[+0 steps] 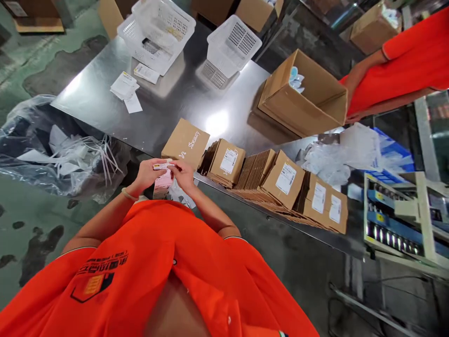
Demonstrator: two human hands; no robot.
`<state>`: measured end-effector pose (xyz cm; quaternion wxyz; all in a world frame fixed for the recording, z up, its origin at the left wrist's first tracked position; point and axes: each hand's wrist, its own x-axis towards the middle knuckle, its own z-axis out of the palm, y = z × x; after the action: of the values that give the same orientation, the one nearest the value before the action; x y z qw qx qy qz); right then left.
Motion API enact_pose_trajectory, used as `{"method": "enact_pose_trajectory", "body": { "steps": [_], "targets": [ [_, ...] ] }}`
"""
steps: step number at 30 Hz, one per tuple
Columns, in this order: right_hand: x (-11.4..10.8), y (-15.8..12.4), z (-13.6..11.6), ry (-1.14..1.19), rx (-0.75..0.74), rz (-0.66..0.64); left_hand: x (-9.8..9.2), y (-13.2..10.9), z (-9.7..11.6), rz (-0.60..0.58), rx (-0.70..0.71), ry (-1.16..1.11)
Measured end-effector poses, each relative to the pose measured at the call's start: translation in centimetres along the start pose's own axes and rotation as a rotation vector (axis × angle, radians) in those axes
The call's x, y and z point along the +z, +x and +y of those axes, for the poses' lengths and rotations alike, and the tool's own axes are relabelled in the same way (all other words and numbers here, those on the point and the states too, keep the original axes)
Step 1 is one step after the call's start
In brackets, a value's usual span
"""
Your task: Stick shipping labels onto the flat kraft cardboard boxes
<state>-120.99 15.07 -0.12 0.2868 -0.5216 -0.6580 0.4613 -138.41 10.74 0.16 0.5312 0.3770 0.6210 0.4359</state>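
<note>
My left hand (149,174) and my right hand (183,175) meet close to my chest, near the table's front edge. Between them they grip a stack of printed labels (163,179), which hangs down below my fingers. Just beyond my right hand lies a brown carton (185,142) with white lettering. To its right, rows of flattened brown cartons (228,163) stand along the edge, several with white labels on them, such as the carton (284,179) further right.
On the metal table (175,105) are white baskets (233,46), loose label sheets (126,90) and a large open box (298,100). A person in orange (403,65) stands behind that box. A plastic-lined bin (70,150) with paper strips is at left; a roller conveyor (396,234) stands right.
</note>
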Motion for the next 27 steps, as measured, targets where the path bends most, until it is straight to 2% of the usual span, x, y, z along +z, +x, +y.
{"method": "enact_pose_trajectory", "body": {
  "steps": [3, 6, 11, 13, 14, 16, 18, 21, 23, 25, 27],
  "targets": [
    [-0.6, -1.1, 0.6, -0.091, -0.056, 0.057, 0.8, 0.3, 0.2, -0.035, -0.033, -0.031],
    [-0.7, -1.3, 1.1, -0.075, -0.054, 0.095, 1.4, 0.6, 0.6, -0.046, -0.045, -0.049],
    [-0.9, -1.9, 0.7, -0.101, -0.069, 0.120, 1.4, 1.2, 0.9, -0.033, -0.064, -0.036],
    [-1.8, -1.9, 0.1, -0.170, -0.102, 0.143, 1.0, 1.3, 0.6, -0.079, -0.092, -0.051],
    [-2.5, -1.5, -0.2, -0.211, -0.106, 0.171, 0.9, 1.3, 0.2, -0.140, -0.119, -0.062],
    [-4.4, 0.6, -0.7, -0.286, -0.073, 0.255, 0.7, 1.1, -0.6, -0.291, -0.190, -0.086],
    [-6.6, 4.3, -0.7, -0.336, -0.003, 0.335, 0.9, 1.0, -1.5, -0.371, -0.258, -0.110],
    [-9.1, 10.6, 0.2, -0.373, 0.130, 0.357, 1.6, 1.3, -2.8, -0.312, -0.308, -0.141],
    [-9.8, 13.5, 0.8, -0.413, 0.224, 0.321, 1.9, 1.7, -3.8, -0.273, -0.320, -0.140],
    [-9.7, 14.7, 1.3, -0.474, 0.296, 0.292, 1.6, 1.8, -5.0, -0.257, -0.319, -0.086],
    [-9.0, 14.4, 1.4, -0.541, 0.315, 0.326, 0.5, 1.4, -6.2, -0.244, -0.288, -0.010]
  ]
}}
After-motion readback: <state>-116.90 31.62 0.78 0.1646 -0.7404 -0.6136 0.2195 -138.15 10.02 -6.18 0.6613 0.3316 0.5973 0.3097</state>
